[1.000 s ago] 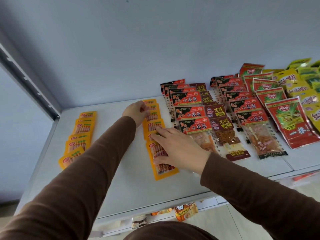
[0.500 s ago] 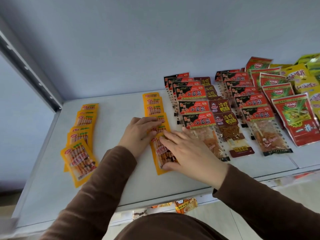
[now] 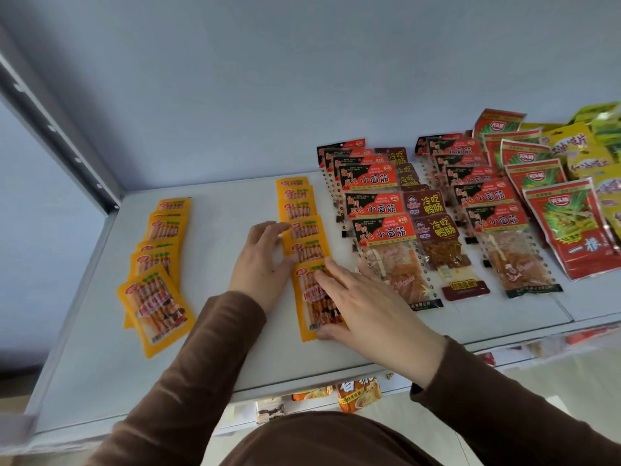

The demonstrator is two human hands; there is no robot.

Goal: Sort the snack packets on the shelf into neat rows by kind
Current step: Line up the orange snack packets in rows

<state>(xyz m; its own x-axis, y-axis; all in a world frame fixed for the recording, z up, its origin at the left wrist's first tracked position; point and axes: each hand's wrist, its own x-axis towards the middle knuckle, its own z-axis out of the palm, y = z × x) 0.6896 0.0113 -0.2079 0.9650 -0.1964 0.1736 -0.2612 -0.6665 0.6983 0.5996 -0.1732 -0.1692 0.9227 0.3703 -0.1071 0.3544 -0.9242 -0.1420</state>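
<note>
Two overlapping rows of orange snack packets lie on the white shelf [image 3: 100, 358]. One row [image 3: 158, 264] is at the left, the other row [image 3: 300, 227] is in the middle. My left hand [image 3: 260, 264] rests flat against the left edge of the middle row, fingers straight. My right hand [image 3: 363, 304] lies flat on that row's front packet [image 3: 311, 304], thumb at its lower edge. To the right lie rows of red-and-black packets [image 3: 376, 205], brown packets [image 3: 426, 213], more red-and-black packets [image 3: 487, 196], red-green packets [image 3: 568, 223] and yellow packets [image 3: 578, 146].
A grey wall backs the shelf, and a metal upright [image 3: 57, 129] runs along its left side. The shelf's front edge lies just under my forearms. More snack packets [image 3: 356, 395] sit on a lower shelf below.
My left hand came back from the far end of the middle orange row to its left side near the front. My right hand stayed on the front packet.
</note>
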